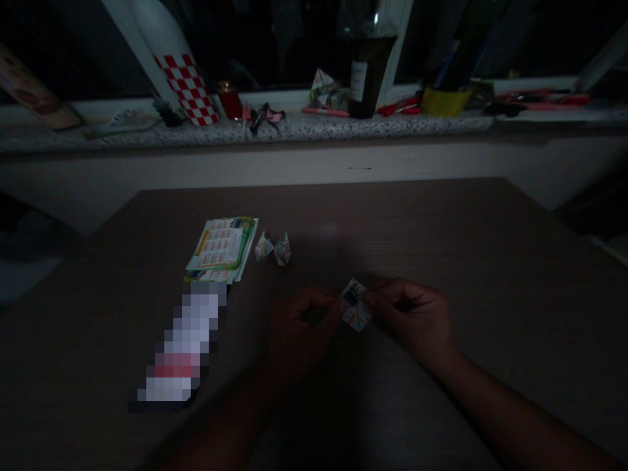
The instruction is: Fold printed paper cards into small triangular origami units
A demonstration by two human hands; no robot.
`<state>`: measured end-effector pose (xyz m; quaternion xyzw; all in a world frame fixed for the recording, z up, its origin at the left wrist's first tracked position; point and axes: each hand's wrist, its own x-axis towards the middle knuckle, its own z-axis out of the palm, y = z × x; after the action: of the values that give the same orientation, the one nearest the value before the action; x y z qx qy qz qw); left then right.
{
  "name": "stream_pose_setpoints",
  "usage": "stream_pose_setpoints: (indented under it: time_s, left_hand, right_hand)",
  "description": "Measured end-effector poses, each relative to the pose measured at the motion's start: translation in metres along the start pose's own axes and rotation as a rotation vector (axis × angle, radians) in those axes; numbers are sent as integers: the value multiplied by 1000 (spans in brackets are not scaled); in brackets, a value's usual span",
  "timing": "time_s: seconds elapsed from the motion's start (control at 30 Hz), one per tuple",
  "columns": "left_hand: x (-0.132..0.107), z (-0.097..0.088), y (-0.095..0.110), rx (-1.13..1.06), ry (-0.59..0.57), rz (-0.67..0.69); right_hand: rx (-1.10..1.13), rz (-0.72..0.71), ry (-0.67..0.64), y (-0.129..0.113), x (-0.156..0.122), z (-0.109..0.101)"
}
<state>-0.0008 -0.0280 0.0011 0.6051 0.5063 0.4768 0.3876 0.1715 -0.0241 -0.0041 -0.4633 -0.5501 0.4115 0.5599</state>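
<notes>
Between my two hands is a small folded paper square (357, 315), printed in colours and turned with a corner toward me. My left hand (305, 327) pinches its left corner between thumb and finger. At the opposite corner, my right hand (415, 317) pinches it the same way. Two small folded paper pieces (282, 250) of the same kind of print stand on the table, beyond my left hand. Left of them lies a stack of printed calendar cards (218, 245). Dim light hides the fine creases of the square.
A blurred-out bright oblong device (181, 340) lies on the brown table (441, 222), left of my left forearm. Along the granite sill (299, 127) stand a red-and-white checked bottle (189, 85), a dark labelled container (367, 78), a yellow holder (444, 101) and small clutter.
</notes>
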Motion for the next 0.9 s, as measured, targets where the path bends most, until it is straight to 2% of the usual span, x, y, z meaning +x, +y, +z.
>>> stream_pose_setpoints:
  time_s: [0.17, 0.37, 0.6, 0.77, 0.9]
  left_hand:
    - [-1, 4, 2, -99, 95, -69]
    - [-1, 4, -1, -115, 98, -28]
    - [1, 2, -3, -131, 23, -138]
    - [3, 6, -3, -309, -102, -242]
    - [6, 9, -1, -399, -121, -316]
  right_hand:
    - [30, 6, 23, 2, -1, 1]
    - [-1, 14, 76, 2, 0, 1]
    - [-33, 62, 92, 4, 0, 0]
    - [-83, 23, 66, 5, -2, 1]
    - [-57, 28, 42, 5, -2, 2]
